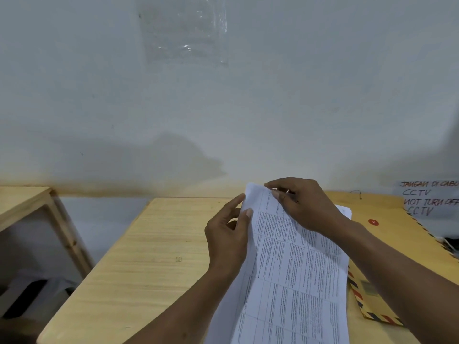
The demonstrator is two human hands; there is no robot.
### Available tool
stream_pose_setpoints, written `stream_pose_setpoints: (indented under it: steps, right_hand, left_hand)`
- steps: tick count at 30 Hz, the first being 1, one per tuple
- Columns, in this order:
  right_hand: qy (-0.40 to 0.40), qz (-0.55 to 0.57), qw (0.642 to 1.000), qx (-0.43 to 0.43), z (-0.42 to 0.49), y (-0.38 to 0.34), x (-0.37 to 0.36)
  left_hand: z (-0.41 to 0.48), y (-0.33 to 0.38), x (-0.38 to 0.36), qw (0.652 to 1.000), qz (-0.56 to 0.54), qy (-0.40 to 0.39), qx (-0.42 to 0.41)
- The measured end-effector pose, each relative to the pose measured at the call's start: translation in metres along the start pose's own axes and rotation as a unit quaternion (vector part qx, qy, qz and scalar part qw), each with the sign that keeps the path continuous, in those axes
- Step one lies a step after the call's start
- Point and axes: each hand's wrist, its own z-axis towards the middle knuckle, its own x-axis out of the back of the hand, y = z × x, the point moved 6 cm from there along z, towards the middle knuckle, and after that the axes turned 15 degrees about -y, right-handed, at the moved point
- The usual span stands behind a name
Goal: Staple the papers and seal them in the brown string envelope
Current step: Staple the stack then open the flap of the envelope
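Your left hand (229,234) grips the papers (295,269) at their left edge, thumb on top; your right hand (305,203) pinches the far corner. Brown envelope (380,244) lies right on the tabletop (149,256).

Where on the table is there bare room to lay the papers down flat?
The left half of the table is bare, bordered by its left edge, the wall and the left hand; only one tiny mark lies there. The right side is crowded: the envelope covers it, and the papers, held by both hands with the right hand at the top, overlap it.
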Motion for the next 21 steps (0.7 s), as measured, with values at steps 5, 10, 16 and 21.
stream_pose_setpoints:
  steps: [5,10,16,21]
  right_hand:
    - [0.011,0.0,1.0,0.008,0.0007,-0.0041,-0.0029]
    - [0.029,-0.003,0.999,0.018,0.0033,-0.0081,-0.0016]
    - [0.046,0.037,0.998,0.026,0.0049,-0.0102,-0.0023]
    - [0.038,0.048,0.998,0.025,0.0059,-0.0084,-0.0063]
  left_hand:
    - [-0.0029,0.0015,0.0024,1.0,-0.01,0.014,-0.004]
    - [-0.0026,0.0014,0.0015,1.0,-0.014,0.022,-0.004]
    - [-0.0024,-0.0014,0.0017,0.999,-0.012,0.036,0.004]
    - [-0.0011,0.0005,0.0042,1.0,0.023,0.008,-0.003]
